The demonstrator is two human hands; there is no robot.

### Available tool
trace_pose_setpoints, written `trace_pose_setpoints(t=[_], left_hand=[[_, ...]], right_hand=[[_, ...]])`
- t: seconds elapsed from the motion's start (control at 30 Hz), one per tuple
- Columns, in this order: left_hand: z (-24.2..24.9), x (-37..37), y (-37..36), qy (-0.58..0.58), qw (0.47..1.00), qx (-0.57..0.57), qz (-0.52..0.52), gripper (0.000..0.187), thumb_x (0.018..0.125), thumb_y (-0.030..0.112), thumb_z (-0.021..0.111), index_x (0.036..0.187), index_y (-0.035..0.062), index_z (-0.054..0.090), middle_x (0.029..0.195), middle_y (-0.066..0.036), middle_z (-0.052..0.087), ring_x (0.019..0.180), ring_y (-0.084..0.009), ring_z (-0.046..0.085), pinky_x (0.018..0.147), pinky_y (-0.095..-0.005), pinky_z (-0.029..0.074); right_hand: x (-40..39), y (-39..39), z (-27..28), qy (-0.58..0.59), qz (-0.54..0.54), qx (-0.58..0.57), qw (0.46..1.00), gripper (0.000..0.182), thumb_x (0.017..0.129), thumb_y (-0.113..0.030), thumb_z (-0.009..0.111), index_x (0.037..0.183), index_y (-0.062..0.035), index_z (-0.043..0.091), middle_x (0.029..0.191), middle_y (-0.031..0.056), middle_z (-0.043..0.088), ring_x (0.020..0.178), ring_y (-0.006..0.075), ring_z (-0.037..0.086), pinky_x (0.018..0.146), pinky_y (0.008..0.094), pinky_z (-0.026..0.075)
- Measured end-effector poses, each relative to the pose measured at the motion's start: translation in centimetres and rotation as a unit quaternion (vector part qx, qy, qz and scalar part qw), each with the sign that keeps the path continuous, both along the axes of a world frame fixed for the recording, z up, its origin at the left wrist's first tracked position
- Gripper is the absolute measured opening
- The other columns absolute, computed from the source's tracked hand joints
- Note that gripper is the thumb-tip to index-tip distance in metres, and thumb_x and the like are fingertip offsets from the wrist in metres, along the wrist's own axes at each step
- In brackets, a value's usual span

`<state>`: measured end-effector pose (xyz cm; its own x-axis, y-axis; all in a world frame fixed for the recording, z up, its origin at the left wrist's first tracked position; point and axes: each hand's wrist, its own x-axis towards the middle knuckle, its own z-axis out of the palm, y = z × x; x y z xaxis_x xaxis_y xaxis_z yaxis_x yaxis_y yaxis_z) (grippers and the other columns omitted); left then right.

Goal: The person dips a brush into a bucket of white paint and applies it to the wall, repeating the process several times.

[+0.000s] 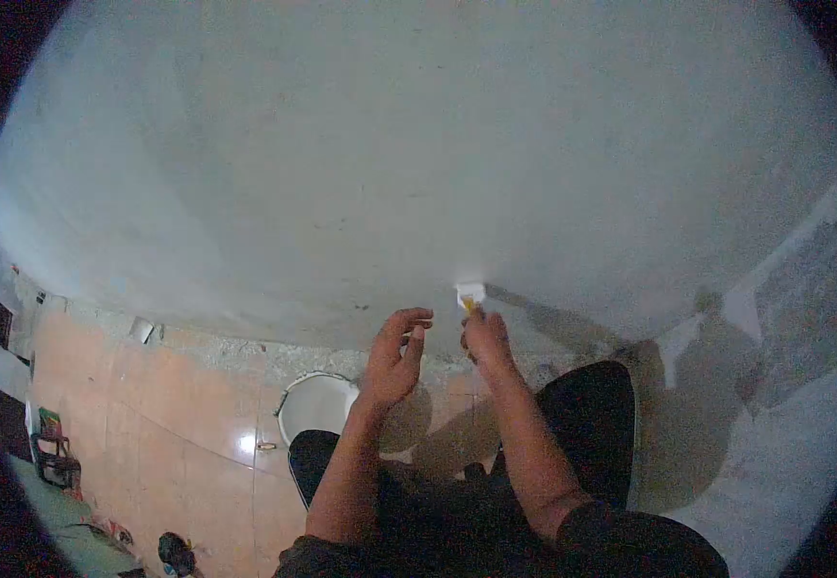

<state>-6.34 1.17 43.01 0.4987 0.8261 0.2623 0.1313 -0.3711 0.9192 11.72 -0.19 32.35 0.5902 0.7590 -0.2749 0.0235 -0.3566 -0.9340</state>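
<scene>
The wall (418, 144) lies open upward; bucket (284, 397) obstructs lower left.

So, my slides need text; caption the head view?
Right hand holding a yellow-handled tool at a pale wall, left hand nearby.

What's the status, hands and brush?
Right hand gripping brush, bristles at wall. Left hand holding nothing, partly open. Bucket on floor, clear of brush.

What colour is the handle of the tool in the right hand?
Yellow: the handle shows best in the head view, just above the right hand.
</scene>
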Motion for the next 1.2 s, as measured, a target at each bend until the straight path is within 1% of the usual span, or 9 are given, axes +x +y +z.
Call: trace_pose_setpoints(t=[0.17, 0.23, 0.33, 0.37, 0.53, 0.63, 0.87, 1.0, 1.2], left_hand=[[-0.4, 0.6, -0.4, -0.012, 0.999, -0.036, -0.016, 0.027, 0.094, 0.022, 0.044, 0.113, 0.0051, 0.054, 0.104, -0.009, 0.061, 0.097, -0.0194, 0.058, 0.081, -0.0334, 0.044], [-0.9, 0.8, -0.6, -0.013, 0.999, -0.021, -0.022, 0.026, 0.094, 0.021, 0.044, 0.112, 0.005, 0.054, 0.104, -0.009, 0.061, 0.095, -0.0188, 0.058, 0.08, -0.0327, 0.045], [-1.4, 0.7, -0.6, -0.019, 0.999, -0.017, -0.029, 0.028, 0.096, 0.023, 0.042, 0.11, 0.0021, 0.053, 0.103, -0.01, 0.061, 0.092, -0.0177, 0.059, 0.077, -0.0316, 0.047], [-1.2, 0.8, -0.6, -0.027, 0.987, -0.126, -0.093, 0.03, 0.097, 0.025, 0.041, 0.109, 0.0005, 0.053, 0.1, -0.012, 0.061, 0.092, -0.0204, 0.06, 0.079, -0.0331, 0.047], [-1.3, 3.1, -2.8, -0.157, 0.885, -0.4, -0.182, 0.048, 0.097, 0.042, 0.035, 0.108, -0.0018, 0.052, 0.102, -0.015, 0.059, 0.091, -0.0264, 0.059, 0.08, -0.0374, 0.049], [-1.5, 3.9, -3.5, -0.181, 0.864, -0.398, -0.25, 0.058, 0.095, 0.049, 0.034, 0.117, -0.003, 0.046, 0.108, -0.015, 0.057, 0.096, -0.0263, 0.058, 0.085, -0.039, 0.047], [-2.1, 6.9, -6.0, -0.123, 0.895, -0.367, -0.223, 0.054, 0.096, 0.043, 0.039, 0.126, -0.0017, 0.041, 0.114, -0.014, 0.055, 0.105, -0.0254, 0.055, 0.092, -0.039, 0.044], [-4.9, 7.6, -6.1, -0.144, 0.846, -0.441, -0.264, 0.038, 0.095, 0.039, 0.045, 0.113, 0.0052, 0.047, 0.095, -0.005, 0.055, 0.085, -0.0167, 0.053, 0.077, -0.036, 0.046], [-4.7, 8.1, -6.9, -0.045, 0.915, -0.355, -0.186, 0.031, 0.096, 0.039, 0.042, 0.096, 0.0092, 0.048, 0.077, 0.001, 0.047, 0.068, -0.0095, 0.045, 0.061, -0.0281, 0.041]], right_hand=[[-1.6, -3.1, 16.5, 0.072, 0.009, 0.024, 0.997, 0.046, 0.097, -0.04, 0.035, 0.078, -0.0013, 0.051, 0.051, 0.0032, 0.046, 0.039, 0.0127, 0.045, 0.037, 0.0281, 0.035], [-1.7, -3.7, 17.3, -0.038, 0.027, 0.081, 0.996, 0.043, 0.096, -0.031, 0.032, 0.077, 0.0004, 0.054, 0.056, 0.0125, 0.053, 0.049, 0.0269, 0.056, 0.053, 0.0395, 0.045], [-1.5, -3.3, 15.5, -0.156, 0.03, 0.18, 0.971, 0.042, 0.098, -0.031, 0.028, 0.081, 0.0, 0.052, 0.06, 0.0122, 0.053, 0.051, 0.0258, 0.057, 0.054, 0.0383, 0.046], [-2.1, -3.5, 15.8, -0.035, 0.031, 0.211, 0.976, 0.041, 0.099, -0.036, 0.029, 0.081, -0.0039, 0.049, 0.055, 0.0027, 0.048, 0.042, 0.0124, 0.046, 0.042, 0.0267, 0.039], [-2.1, -4.5, 13.3, -0.045, 0.111, 0.229, 0.966, 0.039, 0.099, -0.032, 0.028, 0.087, -0.0025, 0.05, 0.071, 0.0075, 0.054, 0.063, 0.0169, 0.055, 0.061, 0.0306, 0.046], [-1.7, -5.7, 11.5, -0.312, 0.07, 0.232, 0.919, 0.037, 0.099, -0.03, 0.031, 0.098, -0.0005, 0.054, 0.077, 0.0133, 0.055, 0.072, 0.0244, 0.056, 0.073, 0.0379, 0.045], [1.6, -8.6, 7.6, -0.118, 0.182, 0.159, 0.963, 0.028, 0.097, -0.025, 0.041, 0.094, -0.0019, 0.056, 0.082, 0.0156, 0.059, 0.079, 0.0266, 0.06, 0.074, 0.037, 0.046], [3.0, -10.6, 11.9, 0.027, 0.238, 0.003, 0.971, 0.028, 0.096, -0.027, 0.044, 0.091, -0.0023, 0.057, 0.078, 0.0095, 0.06, 0.074, 0.0204, 0.06, 0.071, 0.0345, 0.048], [9.3, -9.8, 5.1, -0.1, 0.465, 0.099, 0.874, 0.037, 0.097, -0.035, 0.041, 0.101, -0.0016, 0.058, 0.085, 0.007, 0.063, 0.078, 0.0146, 0.06, 0.07, 0.0312, 0.049]])
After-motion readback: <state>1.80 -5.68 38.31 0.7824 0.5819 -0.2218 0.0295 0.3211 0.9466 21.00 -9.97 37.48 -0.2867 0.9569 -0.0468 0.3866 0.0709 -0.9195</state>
